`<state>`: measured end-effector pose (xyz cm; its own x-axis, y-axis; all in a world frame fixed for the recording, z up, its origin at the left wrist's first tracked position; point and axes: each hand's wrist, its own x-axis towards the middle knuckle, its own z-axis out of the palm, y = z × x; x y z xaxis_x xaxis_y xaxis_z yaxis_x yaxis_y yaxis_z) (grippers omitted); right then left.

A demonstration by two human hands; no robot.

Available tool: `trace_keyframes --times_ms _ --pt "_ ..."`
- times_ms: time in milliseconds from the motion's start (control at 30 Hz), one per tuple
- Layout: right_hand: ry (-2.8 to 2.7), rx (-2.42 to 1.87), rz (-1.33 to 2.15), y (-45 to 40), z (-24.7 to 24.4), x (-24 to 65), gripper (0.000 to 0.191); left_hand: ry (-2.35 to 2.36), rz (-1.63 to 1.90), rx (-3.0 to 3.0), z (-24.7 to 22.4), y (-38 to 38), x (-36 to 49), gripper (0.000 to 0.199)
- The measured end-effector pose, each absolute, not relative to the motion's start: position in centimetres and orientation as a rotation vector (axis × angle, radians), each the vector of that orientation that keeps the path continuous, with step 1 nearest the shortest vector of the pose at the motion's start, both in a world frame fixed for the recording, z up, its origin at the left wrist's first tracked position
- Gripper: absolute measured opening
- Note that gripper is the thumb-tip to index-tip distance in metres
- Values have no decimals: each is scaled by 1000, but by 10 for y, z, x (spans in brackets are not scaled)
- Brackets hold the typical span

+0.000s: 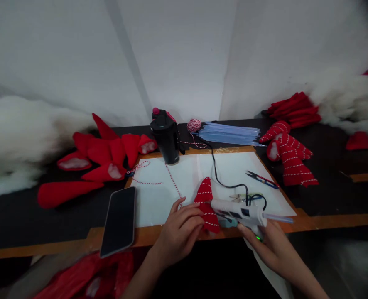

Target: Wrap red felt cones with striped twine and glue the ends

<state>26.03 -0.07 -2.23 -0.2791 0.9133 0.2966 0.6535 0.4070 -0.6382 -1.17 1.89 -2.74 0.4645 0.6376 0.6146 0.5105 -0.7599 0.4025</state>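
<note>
Cone of red felt (206, 203), twine-striped, pinched in the left hand (179, 234), while the right hand (273, 253) grips a glue gun (236, 212).

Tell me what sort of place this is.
Most likely a handicraft workbench, perhaps a small workshop making felt decorations: a hot glue gun, a bundle of glue sticks, and red felt cones striped with red-and-white twine.

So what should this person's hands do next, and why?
Probably press the glue gun nozzle lightly against the red felt cone, I'd guess. The right hand grips the gun with its nozzle right at the cone's edge, while the left hand holds the cone steady.
</note>
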Motion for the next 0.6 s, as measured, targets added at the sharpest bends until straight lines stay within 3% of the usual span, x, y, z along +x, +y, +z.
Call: trace_keyframes --times_ms 267,600 --pt "-2017 -1377 278 10 -17 252 36 1000 1198 2552 -26 18 -10 23" --pt "-2060 -1362 240 14 -18 248 35 1001 1192 2551 -24 18 -7 22"
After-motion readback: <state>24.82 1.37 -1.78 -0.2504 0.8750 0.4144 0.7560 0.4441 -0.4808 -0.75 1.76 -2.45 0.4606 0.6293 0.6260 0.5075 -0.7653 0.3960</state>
